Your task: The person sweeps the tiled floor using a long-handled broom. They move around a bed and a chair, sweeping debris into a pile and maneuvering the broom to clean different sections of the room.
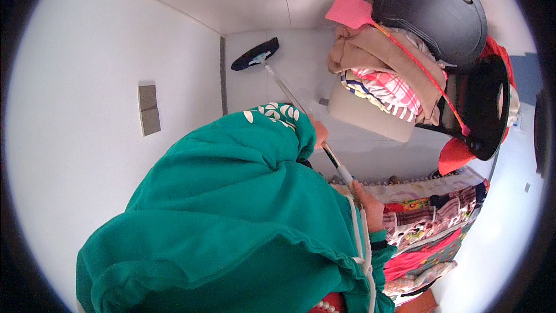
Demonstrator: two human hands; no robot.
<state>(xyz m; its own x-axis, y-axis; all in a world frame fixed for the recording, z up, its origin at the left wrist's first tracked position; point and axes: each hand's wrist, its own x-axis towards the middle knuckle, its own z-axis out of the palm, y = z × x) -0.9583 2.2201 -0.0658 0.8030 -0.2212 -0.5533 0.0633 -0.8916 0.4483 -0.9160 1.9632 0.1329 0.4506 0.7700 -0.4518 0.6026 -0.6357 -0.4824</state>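
Note:
My left hand (pixel 319 132), at the end of a green sleeve, grips the middle of a metal pole (pixel 332 155). Closer to my body, my right hand (pixel 369 206) is closed around the pole's pale grip (pixel 346 176). At the pole's far end, a dark fuzzy-looking mop or broom head (pixel 255 54) rests on the pale floor near the wall corner; which of the two it is, I cannot tell. White hoodie cords (pixel 367 248) hang beside my right hand. The pole's near end is hidden.
A beige seat (pixel 369 115) bears folded clothes (pixel 386 56), with a pink fly swatter (pixel 349 11) lying over them. Black round plastic pieces (pixel 430 13) stand behind. A patterned patchwork cloth (pixel 417 221) spreads at lower right. A white wall (pixel 100 95) with a switch plate (pixel 149 108) rises at left.

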